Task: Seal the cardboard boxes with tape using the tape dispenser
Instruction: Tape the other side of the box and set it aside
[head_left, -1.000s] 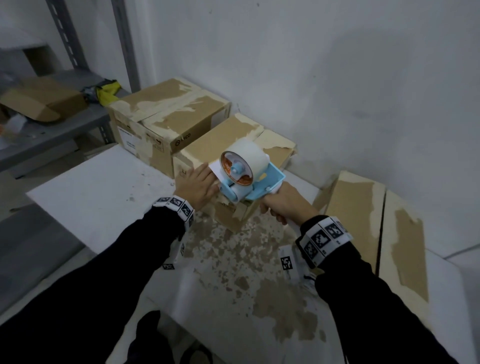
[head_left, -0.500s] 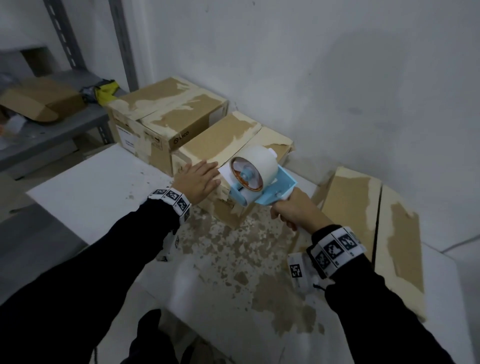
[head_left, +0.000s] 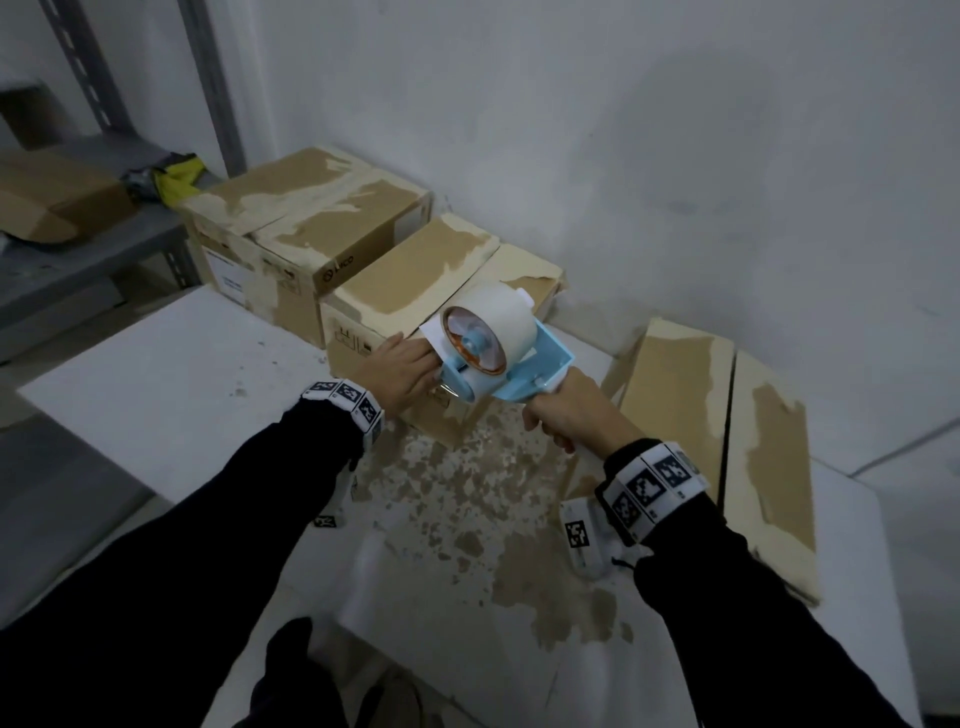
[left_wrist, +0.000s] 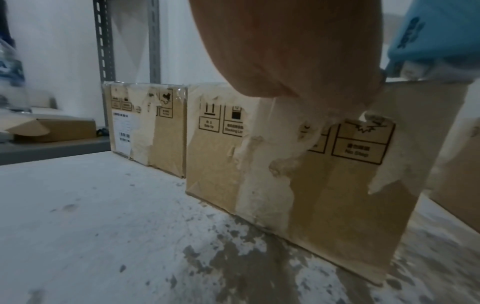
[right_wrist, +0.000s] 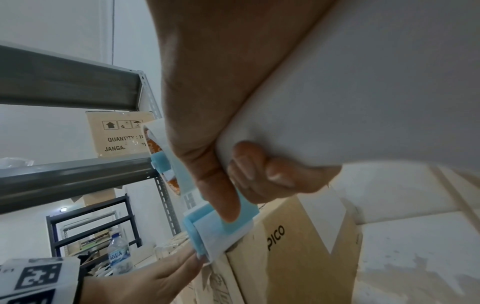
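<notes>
The right hand (head_left: 563, 415) grips the handle of the blue tape dispenser (head_left: 498, 358), its front at the near top edge of the middle cardboard box (head_left: 415, 280); the left hand (head_left: 402, 371) lies flat, fingers straight, pressing that box's front face beside the dispenser

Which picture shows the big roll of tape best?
The head view. There the whole tape roll shows on the blue tape dispenser that the right hand grips. The right wrist view shows only its edge behind the thumb. The left wrist view shows no roll, only blue plastic.
</notes>
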